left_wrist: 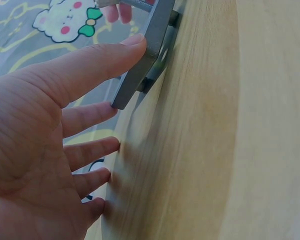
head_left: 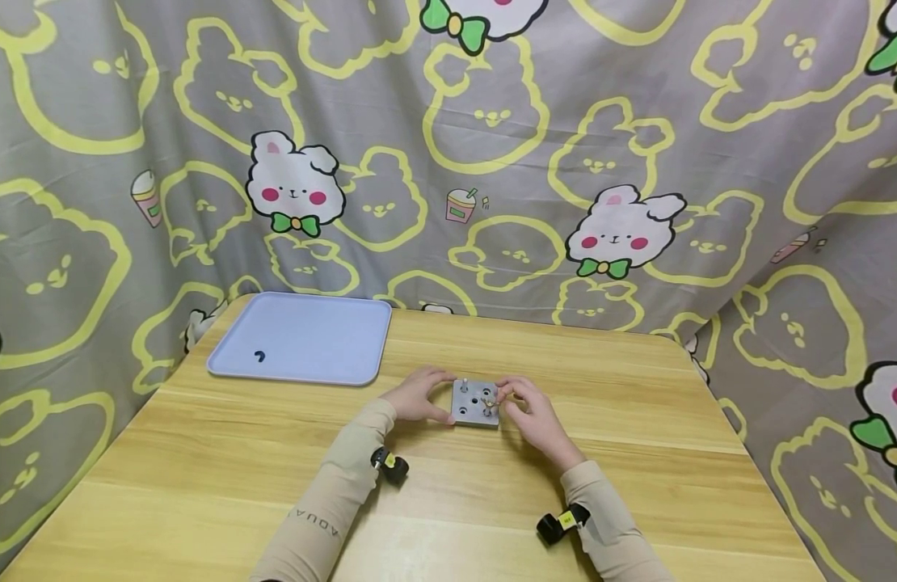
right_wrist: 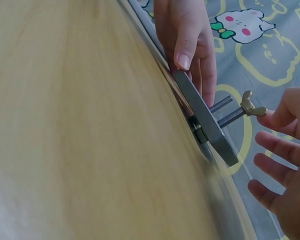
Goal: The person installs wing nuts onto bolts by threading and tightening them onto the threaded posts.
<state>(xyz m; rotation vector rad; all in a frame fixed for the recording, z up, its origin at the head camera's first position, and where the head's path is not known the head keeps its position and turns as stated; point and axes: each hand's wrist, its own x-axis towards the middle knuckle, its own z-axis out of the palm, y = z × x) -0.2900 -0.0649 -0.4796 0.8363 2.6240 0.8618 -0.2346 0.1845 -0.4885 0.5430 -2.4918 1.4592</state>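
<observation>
Clock face centred on the drilled metal plate (head_left: 472,417), 12 o'clock away from the person. Plate lies on the wooden tabletop (head_left: 274,461), between the two hands, bolt heads (right_wrist: 200,135) underneath; these appear to keep it raised off the wood.

Left hand (head_left: 419,396) at 9 o'clock: grip clamped on the plate, thumb at the near corner, forefinger at the far one, other fingers spread out. Judged to be a brace, so the plate does not swing round. Right hand (head_left: 532,416) at 3 o'clock: grip closed at thumb and forefinger on one wing of the brass-coloured wing nut (right_wrist: 250,106), remaining fingers held away, probably to leave the wings room to turn.

Wing nut sits near the top of a threaded stud (right_wrist: 231,119) at 4 o'clock on the plate; a bare stud (head_left: 465,386) stands at 11. Both point upward, which leaves the threads reachable from above. Open holes at 1, 8 and dead centre.

Blue tray (head_left: 339,331) well apart at 10 o'clock, a small dark curved piece (head_left: 259,353) on it, purpose unclear to me.

Writing: the left sleeve (head_left: 339,477) reads "AQUA", inverted from where I stand. Yellow labels on both wrist cameras (head_left: 394,469), too small to read. No maker's mark seen on the plate
</observation>
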